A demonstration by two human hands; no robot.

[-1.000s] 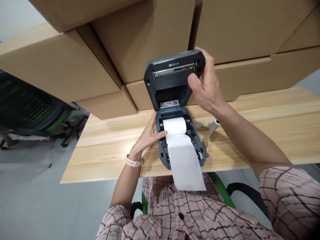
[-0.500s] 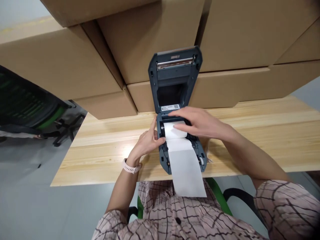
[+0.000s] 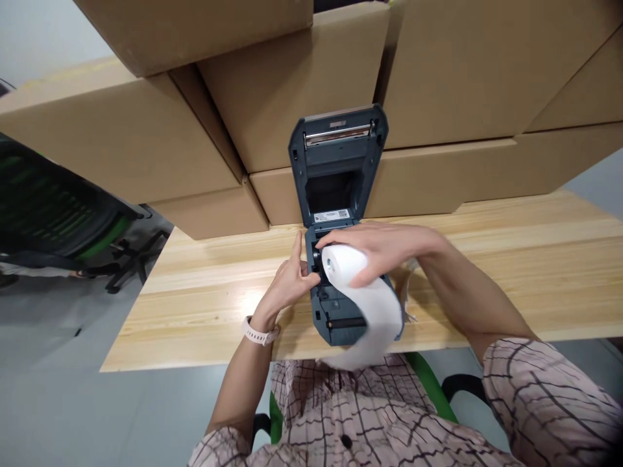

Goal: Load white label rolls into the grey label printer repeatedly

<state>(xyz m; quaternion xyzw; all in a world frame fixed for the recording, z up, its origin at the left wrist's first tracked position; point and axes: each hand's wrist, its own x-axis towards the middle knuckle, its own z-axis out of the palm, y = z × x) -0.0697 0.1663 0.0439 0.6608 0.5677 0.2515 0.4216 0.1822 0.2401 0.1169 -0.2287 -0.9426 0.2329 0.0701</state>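
A dark grey label printer sits on the wooden table with its lid raised and its inner bay exposed. My right hand is closed around the white label roll, which is tilted up with its hollow core facing left. From the roll, a loose paper strip curves down over the printer's front, its end smeared by motion. At the printer's left wall, my left hand grips the side, thumb over the rim and index finger stretched along the edge.
Large cardboard boxes are stacked behind the printer along the table. Beside the printer's right wall lies a wispy, pale bundle. An office chair stands on the floor at left, where part of another person shows.
My right hand has taken hold of the label roll and tilted it up out of its seat. The paper strip now bends and swings. My left hand stays at the printer's side.
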